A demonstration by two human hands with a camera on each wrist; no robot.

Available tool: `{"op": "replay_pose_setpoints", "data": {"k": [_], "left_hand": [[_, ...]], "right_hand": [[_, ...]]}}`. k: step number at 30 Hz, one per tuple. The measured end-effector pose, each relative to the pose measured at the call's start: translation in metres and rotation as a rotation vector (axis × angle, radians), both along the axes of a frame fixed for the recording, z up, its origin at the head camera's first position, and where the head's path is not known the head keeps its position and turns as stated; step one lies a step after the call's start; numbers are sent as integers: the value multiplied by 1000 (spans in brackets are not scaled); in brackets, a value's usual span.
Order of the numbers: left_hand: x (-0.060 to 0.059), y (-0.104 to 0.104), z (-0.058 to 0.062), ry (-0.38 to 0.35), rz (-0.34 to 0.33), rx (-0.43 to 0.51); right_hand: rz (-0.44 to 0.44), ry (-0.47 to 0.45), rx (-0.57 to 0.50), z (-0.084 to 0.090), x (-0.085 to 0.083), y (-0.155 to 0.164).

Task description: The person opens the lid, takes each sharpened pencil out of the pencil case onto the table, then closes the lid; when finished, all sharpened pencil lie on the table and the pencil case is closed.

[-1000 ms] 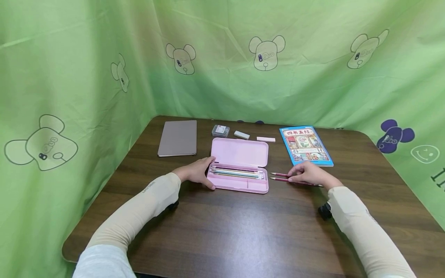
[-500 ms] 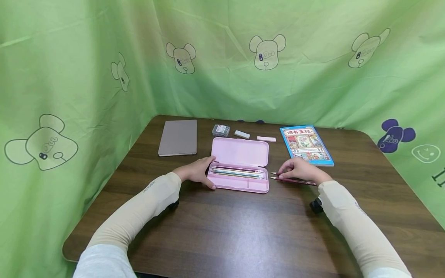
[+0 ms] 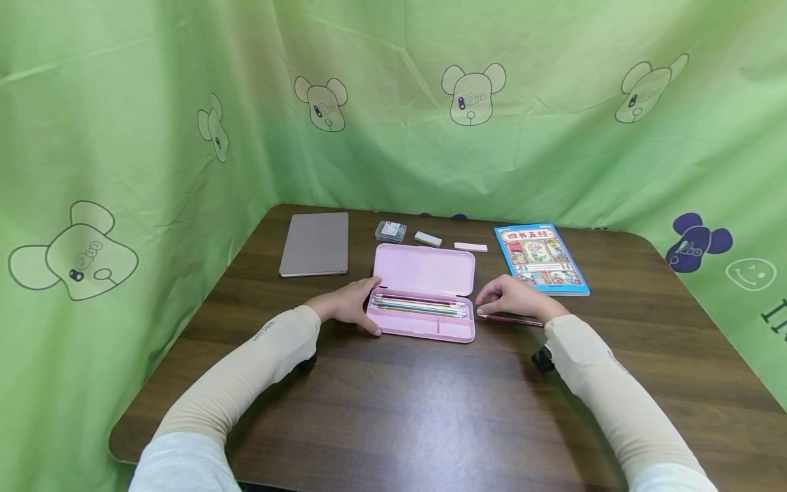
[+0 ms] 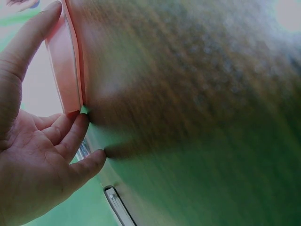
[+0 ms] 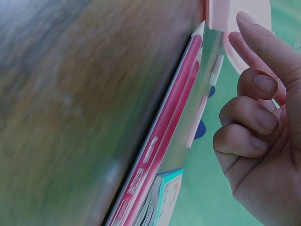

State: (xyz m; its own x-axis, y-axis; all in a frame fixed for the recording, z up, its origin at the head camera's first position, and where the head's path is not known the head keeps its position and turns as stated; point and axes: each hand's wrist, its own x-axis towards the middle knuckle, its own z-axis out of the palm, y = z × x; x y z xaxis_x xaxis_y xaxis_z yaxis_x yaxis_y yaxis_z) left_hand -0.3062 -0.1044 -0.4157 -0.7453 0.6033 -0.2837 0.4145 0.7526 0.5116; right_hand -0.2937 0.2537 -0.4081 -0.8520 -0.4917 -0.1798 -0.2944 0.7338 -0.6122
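A pink pencil case [image 3: 402,322] lies with its lid raised, several pencils [image 3: 418,305] in its long compartment. My left hand [image 3: 352,305] grips its left end, thumb along the front side and fingers round the end and back; the left wrist view shows the thumb against the pink wall. At the other end my right hand [image 3: 512,298] hovers above two red pencils [image 5: 160,125] lying side by side on the table, points towards the case. Thumb and index finger reach forward at the case's right end, the other fingers curled with nothing between them.
Behind the case are a small clear box [image 3: 390,231], a white eraser [image 3: 427,238] and a pink-and-white strip [image 3: 470,247]. A grey notebook [image 3: 315,244] lies left, a blue-edged book [image 3: 541,257] right. Green curtain [image 3: 393,157] surrounds the wooden table [image 3: 369,410].
My right hand has slid left along the two red pencils, off their middle and up to the case's right end. The left hand and the case have stayed put.
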Motion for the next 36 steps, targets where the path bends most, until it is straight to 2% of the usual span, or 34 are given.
{"op": "replay_pose_setpoints", "data": {"k": [8, 18, 36], "left_hand": [[1, 0, 1, 5, -6, 6], [2, 0, 1, 5, -5, 1], [0, 0, -1, 0, 3, 1]], "right_hand": [[23, -14, -12, 1, -1, -14], [51, -36, -6, -9, -6, -25], [58, -15, 64, -1, -5, -35]]}}
